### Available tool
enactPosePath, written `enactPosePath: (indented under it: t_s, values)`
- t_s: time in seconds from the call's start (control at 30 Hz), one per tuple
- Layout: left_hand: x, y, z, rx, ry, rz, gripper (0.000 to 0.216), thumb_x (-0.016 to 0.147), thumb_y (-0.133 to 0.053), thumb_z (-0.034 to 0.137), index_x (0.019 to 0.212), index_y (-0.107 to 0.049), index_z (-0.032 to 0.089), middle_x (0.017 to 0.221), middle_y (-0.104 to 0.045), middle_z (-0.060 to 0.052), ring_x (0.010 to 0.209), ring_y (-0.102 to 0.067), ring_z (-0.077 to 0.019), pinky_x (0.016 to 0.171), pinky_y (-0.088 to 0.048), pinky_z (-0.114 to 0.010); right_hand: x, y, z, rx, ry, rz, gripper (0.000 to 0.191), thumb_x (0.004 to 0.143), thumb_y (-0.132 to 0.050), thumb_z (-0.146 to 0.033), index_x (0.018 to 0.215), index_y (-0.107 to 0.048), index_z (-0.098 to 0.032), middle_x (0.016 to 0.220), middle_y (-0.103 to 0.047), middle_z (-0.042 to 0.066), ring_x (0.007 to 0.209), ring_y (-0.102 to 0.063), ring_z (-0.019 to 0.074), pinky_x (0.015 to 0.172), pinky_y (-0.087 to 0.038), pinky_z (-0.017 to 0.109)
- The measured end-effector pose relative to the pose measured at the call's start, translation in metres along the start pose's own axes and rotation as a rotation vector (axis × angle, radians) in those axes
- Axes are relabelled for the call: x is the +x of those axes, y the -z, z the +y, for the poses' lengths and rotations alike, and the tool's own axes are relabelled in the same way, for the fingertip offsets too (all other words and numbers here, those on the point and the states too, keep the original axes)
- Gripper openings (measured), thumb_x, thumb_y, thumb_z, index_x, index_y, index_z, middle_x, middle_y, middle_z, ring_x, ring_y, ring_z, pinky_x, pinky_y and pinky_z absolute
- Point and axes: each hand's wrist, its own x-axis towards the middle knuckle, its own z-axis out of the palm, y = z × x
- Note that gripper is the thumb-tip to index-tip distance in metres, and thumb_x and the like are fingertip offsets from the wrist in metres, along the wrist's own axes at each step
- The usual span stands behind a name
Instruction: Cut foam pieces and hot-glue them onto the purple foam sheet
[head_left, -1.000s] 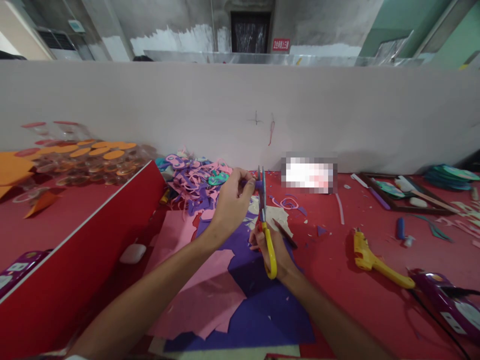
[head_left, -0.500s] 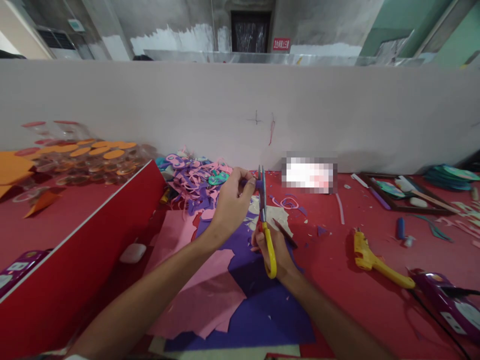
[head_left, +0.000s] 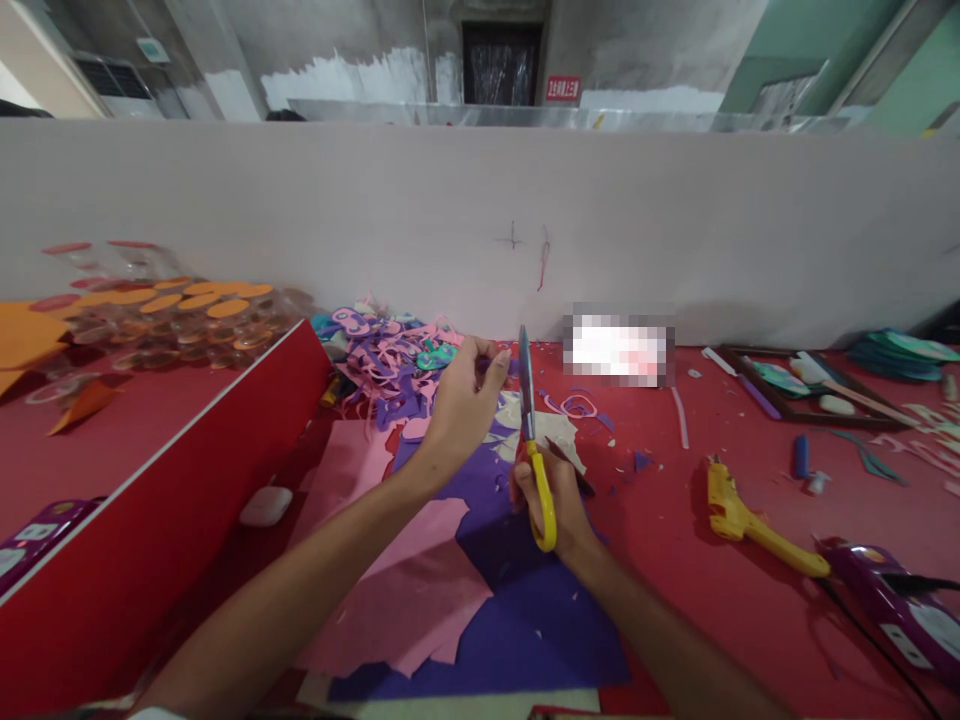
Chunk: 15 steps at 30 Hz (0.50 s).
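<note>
Yellow-handled scissors [head_left: 541, 500] are in my right hand [head_left: 561, 495], blades together and pointing up and away from me. My left hand [head_left: 469, 395] pinches a small purple foam piece [head_left: 513, 366], mostly hidden by the fingers, just left of the blades. Below my hands lies a purple foam sheet [head_left: 547, 610], with a ragged-edged pink foam sheet [head_left: 405, 590] on top of its left part. Behind my left hand is a heap of pink and purple foam offcuts [head_left: 375, 360], with butterfly-like cutouts among them.
A red divider board [head_left: 187, 500] stands at left, with clear cups with orange tops [head_left: 187, 310] beyond it. At right lie a yellow glue gun [head_left: 750, 520], a purple device [head_left: 892, 600] and a dark frame [head_left: 810, 400] with tools. A white panel [head_left: 300, 210] closes off the back.
The scissor blades, slightly parted before, are now closed. My right hand has shifted a little to the right, and the left hand has barely moved.
</note>
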Motion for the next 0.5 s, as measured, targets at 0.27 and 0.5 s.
enactPosePath:
  t_s: [0.27, 0.5]
  values:
    - [0.002, 0.002, -0.002, -0.019, 0.003, -0.061, 0.016, 0.095, -0.059, 0.027, 0.085, -0.049, 0.02, 0.063, -0.051, 0.005, 0.053, -0.048, -0.0087, 0.051, -0.035, -0.023, -0.001, -0.001, -0.012, 0.08, -0.014, -0.027, 0.065, 0.088, -0.049, -0.081, 0.063, -0.05, -0.021, 0.049, -0.049, -0.003, 0.039, -0.045, 0.0099, 0.038, -0.033, 0.022]
    - [0.007, 0.005, -0.002, -0.012, -0.05, -0.044, 0.004, 0.088, -0.061, 0.017, 0.091, -0.06, 0.019, 0.084, -0.063, 0.0, 0.072, -0.058, -0.0113, 0.063, -0.045, -0.023, 0.001, -0.002, -0.01, 0.21, -0.032, -0.02, 0.062, 0.082, -0.058, -0.081, 0.07, -0.052, -0.021, 0.051, -0.047, -0.006, 0.039, -0.04, 0.0076, 0.037, -0.031, 0.02]
